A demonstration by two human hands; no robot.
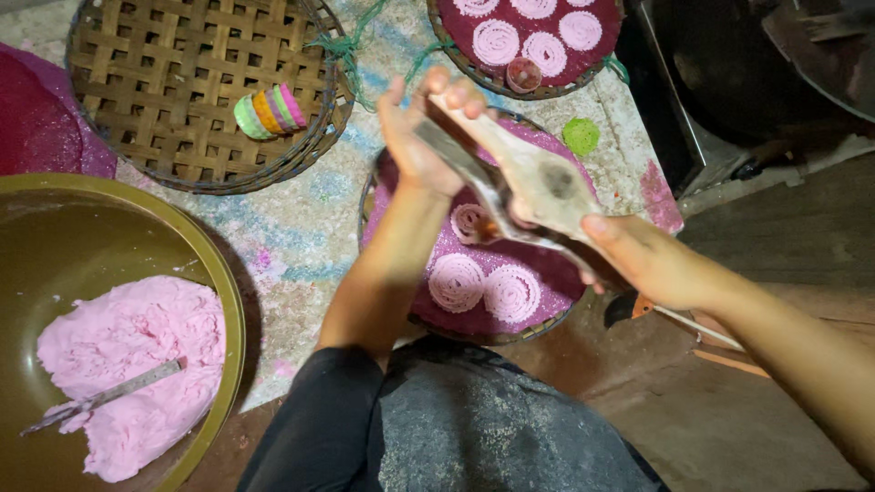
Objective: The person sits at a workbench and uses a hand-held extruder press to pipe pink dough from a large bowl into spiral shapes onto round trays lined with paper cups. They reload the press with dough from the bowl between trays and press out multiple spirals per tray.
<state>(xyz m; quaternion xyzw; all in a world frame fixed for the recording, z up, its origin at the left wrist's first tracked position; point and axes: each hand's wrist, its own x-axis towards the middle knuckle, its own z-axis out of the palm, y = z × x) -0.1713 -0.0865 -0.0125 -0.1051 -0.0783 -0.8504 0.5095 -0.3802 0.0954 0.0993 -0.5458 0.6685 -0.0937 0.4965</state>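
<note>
Both your hands, left hand (415,137) and right hand (643,260), have fingers clamped on the wooden press (529,182) at frame centre above the pink-clothed tray (547,301); uneven squeezing could smear the pink spirals (483,287).

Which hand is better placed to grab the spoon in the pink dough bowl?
Left. The left hand grips the wooden press's far end, nearer the bowl and its spoon. The right hand holds the near handles, farther off.
</note>
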